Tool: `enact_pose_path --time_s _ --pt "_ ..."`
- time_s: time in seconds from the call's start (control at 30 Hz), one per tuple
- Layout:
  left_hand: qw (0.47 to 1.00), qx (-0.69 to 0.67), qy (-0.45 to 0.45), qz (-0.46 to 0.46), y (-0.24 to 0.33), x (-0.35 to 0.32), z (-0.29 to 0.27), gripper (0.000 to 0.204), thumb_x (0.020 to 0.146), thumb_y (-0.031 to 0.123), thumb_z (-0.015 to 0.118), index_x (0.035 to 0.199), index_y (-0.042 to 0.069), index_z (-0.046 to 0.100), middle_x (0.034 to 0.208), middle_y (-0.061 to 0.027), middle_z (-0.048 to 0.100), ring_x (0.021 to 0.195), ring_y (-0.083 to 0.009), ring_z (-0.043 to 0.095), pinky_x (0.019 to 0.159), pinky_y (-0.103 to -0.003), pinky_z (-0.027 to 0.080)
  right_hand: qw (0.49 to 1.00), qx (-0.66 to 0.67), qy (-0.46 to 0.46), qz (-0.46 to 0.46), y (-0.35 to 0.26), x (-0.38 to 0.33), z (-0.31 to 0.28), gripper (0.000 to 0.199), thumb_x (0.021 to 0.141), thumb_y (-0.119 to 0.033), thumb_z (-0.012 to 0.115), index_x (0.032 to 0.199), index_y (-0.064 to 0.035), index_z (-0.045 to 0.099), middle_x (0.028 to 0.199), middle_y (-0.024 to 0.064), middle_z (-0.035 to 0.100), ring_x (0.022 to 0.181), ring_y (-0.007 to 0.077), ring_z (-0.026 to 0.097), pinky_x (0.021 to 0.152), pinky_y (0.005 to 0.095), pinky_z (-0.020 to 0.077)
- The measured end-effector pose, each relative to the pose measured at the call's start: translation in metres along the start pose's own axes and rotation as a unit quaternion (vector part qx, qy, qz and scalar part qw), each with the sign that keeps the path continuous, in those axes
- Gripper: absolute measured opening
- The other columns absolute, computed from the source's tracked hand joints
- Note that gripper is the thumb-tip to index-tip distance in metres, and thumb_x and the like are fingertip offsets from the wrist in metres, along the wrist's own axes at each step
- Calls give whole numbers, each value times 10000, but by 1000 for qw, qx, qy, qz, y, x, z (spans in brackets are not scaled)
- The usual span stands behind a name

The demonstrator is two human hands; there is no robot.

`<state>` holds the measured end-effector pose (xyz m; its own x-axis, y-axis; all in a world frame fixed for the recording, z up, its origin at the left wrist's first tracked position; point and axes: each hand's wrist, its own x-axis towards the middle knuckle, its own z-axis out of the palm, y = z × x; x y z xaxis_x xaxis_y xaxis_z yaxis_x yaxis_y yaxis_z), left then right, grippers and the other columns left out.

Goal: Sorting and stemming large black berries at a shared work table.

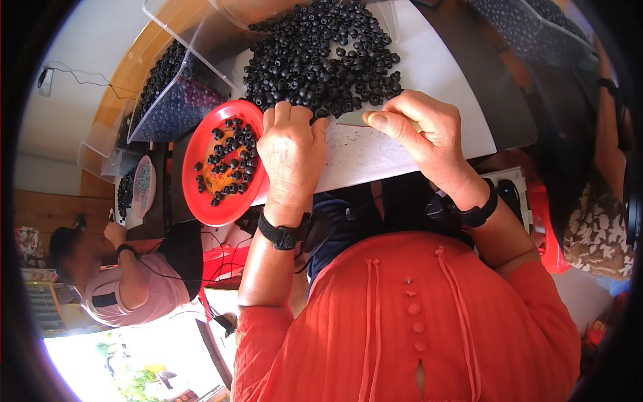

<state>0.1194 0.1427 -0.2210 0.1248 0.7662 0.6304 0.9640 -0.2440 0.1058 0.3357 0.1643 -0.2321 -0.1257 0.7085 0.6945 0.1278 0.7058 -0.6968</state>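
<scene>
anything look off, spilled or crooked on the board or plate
Two small things. Dark specks litter the white board beside the pile of black pieces, so that strip looks dirty. The red plate seems to overhang the near edge, though fisheye bending makes that hard to judge.

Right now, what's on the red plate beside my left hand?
The red plate holds small, round black pieces, with red and orange surface showing between them. What's beneath them is covered; your left hand hides part of the right rim.
</scene>
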Motion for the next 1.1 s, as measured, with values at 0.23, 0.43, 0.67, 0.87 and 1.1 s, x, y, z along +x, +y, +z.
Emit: enact_pose_path --time_s 0.23,0.43,0.67,0.87,1.1 --pt "996 -84 -8 12 0 -5 3 147 816 -14 741 955 33 739 910 -100 658 888 -314 664 777 -425 539 1000 -6 3 -13 2 -2 -2 249 914 -184 841 801 -2 713 674 96 638 563 206 568 523 339 435" --pt "988 -155 -3 0 -5 -7 7 158 794 -41 722 932 35 729 937 -108 664 931 -336 646 784 -442 550 999 -18 1 -32 4 -2 -2 259 905 -202 852 799 -10 712 668 97 632 563 223 575 523 350 441" --pt "997 -73 -17 -4 -1 -7 4 197 782 0 760 971 45 731 932 -110 645 936 -345 641 774 -449 553 999 -23 6 -29 6 -3 0 250 907 -194 847 793 -15 715 664 94 630 559 220 570 520 351 436" --pt "998 -1 -54 34 -4 6 1 128 820 22 756 942 44 724 890 -113 627 886 -358 639 757 -462 535 1000 -10 8 -8 4 0 1 254 909 -188 843 784 -9 712 659 94 626 551 216 564 517 346 429" --pt "992 -102 -69 13 1 -15 -9 162 787 -6 751 940 32 711 951 -118 646 928 -359 637 771 -466 555 999 -19 16 -24 3 -3 1 258 904 -178 845 774 -8 702 649 90 616 538 212 551 508 349 419"
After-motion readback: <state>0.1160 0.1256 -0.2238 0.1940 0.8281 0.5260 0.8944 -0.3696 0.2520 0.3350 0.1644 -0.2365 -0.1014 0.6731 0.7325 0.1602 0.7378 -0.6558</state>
